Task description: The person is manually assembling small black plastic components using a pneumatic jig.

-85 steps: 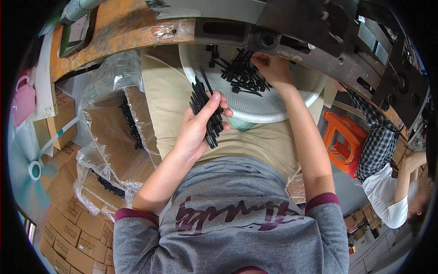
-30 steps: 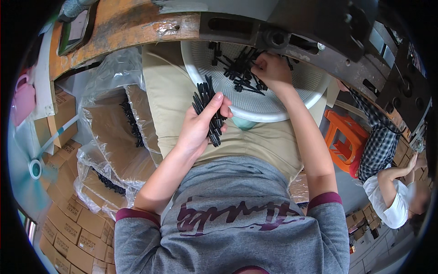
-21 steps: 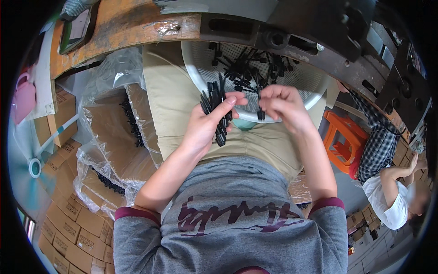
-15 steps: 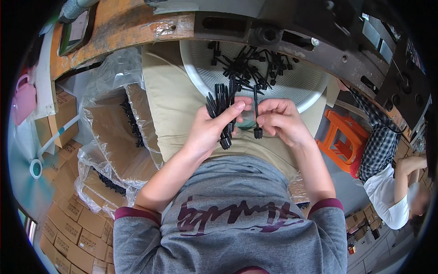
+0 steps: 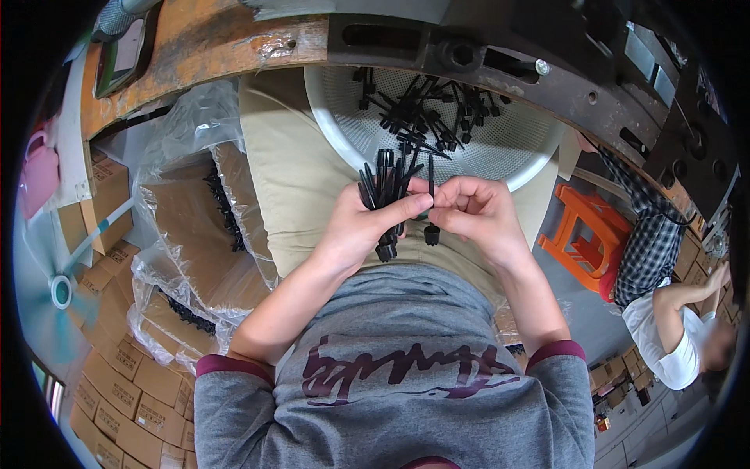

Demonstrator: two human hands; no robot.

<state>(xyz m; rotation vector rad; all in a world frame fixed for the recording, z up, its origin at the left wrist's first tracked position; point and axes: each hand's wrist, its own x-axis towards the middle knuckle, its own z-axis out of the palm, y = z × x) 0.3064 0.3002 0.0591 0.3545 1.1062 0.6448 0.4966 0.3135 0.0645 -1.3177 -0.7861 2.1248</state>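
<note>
My left hand (image 5: 363,219) is closed round a bundle of thin black pointed plastic stakes (image 5: 384,168), their tips and knobbed ends sticking out above and below the fingers. Between its fingertips, my right hand (image 5: 476,215) pinches a single black plastic stake (image 5: 432,233), point up and knobbed end down. The two hands' fingertips meet, or nearly so, around this stake; exact contact is hard to tell. Just beyond them, a white perforated basket (image 5: 332,129) rests on my lap with a loose heap of similar black stakes (image 5: 422,113) inside.
A worn wooden bench edge (image 5: 211,59) and a dark metal machine frame (image 5: 500,74) cross above the basket. To the left are plastic-lined cartons (image 5: 195,227) and a fan (image 5: 61,291). On the right stand an orange stool (image 5: 582,238) and another person (image 5: 664,328).
My right hand has moved slightly left with its single stake, closer to the bundle. My left thumb now reaches nearer that stake.
</note>
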